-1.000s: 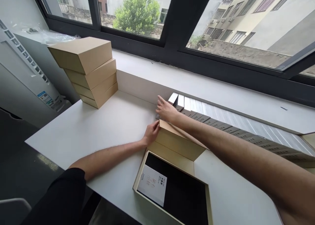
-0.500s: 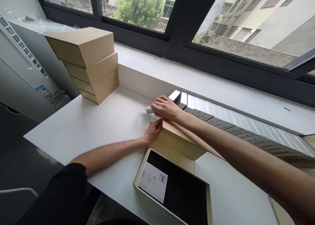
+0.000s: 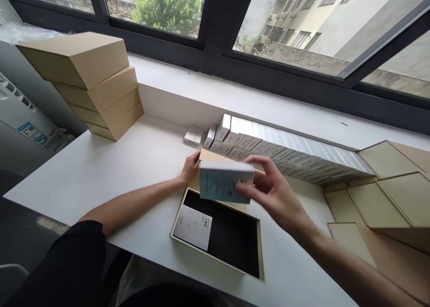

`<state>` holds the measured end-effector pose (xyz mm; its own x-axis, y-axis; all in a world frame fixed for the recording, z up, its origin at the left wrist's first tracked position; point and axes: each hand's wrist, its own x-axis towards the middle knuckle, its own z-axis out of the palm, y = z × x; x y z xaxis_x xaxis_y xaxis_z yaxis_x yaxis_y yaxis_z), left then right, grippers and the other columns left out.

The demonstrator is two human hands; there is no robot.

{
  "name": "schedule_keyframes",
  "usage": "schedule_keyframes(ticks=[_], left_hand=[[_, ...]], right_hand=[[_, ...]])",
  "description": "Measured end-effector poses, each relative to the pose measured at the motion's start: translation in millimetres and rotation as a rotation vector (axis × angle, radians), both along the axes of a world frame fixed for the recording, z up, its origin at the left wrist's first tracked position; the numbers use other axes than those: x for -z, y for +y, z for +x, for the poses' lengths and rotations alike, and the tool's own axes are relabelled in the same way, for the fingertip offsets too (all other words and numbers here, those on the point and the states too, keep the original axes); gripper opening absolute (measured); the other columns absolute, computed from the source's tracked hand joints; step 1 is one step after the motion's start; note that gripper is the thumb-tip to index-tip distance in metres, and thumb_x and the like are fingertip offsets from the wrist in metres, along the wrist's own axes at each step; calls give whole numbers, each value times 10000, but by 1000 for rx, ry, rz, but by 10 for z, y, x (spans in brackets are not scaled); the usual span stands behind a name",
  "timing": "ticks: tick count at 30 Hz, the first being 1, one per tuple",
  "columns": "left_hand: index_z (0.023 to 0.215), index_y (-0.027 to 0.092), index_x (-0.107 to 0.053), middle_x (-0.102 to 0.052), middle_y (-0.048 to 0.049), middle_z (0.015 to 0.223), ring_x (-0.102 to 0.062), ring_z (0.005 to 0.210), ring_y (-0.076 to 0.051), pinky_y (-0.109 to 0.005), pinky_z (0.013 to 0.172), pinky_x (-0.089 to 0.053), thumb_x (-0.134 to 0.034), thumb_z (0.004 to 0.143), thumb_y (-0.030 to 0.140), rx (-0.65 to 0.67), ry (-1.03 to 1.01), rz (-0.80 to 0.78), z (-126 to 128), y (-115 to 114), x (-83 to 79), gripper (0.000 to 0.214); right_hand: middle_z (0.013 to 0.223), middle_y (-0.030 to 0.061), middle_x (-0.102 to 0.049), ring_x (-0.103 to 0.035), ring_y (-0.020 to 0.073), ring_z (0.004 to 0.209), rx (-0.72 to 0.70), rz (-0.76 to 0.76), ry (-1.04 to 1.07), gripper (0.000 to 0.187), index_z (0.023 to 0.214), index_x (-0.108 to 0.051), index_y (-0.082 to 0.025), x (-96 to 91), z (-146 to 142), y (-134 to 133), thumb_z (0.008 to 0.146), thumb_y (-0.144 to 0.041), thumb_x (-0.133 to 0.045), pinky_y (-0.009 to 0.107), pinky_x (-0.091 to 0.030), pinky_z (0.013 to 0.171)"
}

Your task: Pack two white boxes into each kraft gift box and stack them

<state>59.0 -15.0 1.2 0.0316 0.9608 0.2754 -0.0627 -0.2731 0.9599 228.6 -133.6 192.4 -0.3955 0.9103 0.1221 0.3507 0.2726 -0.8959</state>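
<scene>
In my right hand (image 3: 272, 186) is a small white carton (image 3: 218, 181) with printed text on the side facing me, pinched between thumb and fingers and slightly blurred. It hovers above an open tan gift box (image 3: 261, 262) lined in black. One white carton (image 3: 193, 226) lies flat inside that box, at its left end. My left hand (image 3: 191, 167) is closed on the left corner of the box's raised tan lid (image 3: 215, 155), behind the tray. The held carton covers much of the lid.
Rows of stacked white cartons (image 3: 268, 141) line the window ledge, and a single white carton (image 3: 193, 136) lies left of them. Tan boxes are piled at the back left (image 3: 97, 69). More open tan boxes (image 3: 383, 195) stand at the right.
My right hand has come back from the carton rows toward me, bringing a white carton over the open box. My left hand stays on the lid. The view has swung to the right.
</scene>
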Motion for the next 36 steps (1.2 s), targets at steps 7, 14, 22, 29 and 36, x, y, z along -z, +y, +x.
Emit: schedule_keyframes(ticks=[7,14,22,29,36], left_hand=[[859,160,-646,-681,-49,790,-577,735,-176,-266,656,-453,-497,879,656,-56,0,113,-47,29,32,519],[822,159,-623,-634,-38,736,-533,695,-163,-259,626,-423,-483,874,693,-100,6,107,-38,42,43,554],[790,164,-598,-596,-26,699,-511,675,-156,-257,628,-421,-460,915,637,-150,53,100,-47,21,46,508],[799,163,-595,-582,-10,690,-491,662,-143,-243,613,-411,-459,929,586,-80,67,65,-6,33,27,463],[878,151,-631,-633,-20,743,-549,719,-167,-253,670,-447,-460,961,404,-40,89,47,7,59,-6,316]], right_hand=[[1369,152,-594,-440,236,1402,-372,630,-375,449,1308,-531,-211,721,185,-492,910,-5,-498,407,-495,1065],[1627,30,-282,-258,238,1498,-545,112,-564,472,1330,-622,-331,849,77,-504,959,-112,-431,444,-343,1178],[1508,146,-450,-507,234,1330,-435,24,-611,465,1436,-507,-232,988,-177,-498,994,-202,-367,393,-486,1051],[1339,125,-620,-634,247,1149,-417,307,-604,393,1356,-580,-231,360,-251,-178,1012,-271,-393,405,-563,895],[1093,89,-708,-659,215,917,-188,506,-933,279,1181,-649,-201,37,-833,1568,961,-317,-523,338,-506,758]])
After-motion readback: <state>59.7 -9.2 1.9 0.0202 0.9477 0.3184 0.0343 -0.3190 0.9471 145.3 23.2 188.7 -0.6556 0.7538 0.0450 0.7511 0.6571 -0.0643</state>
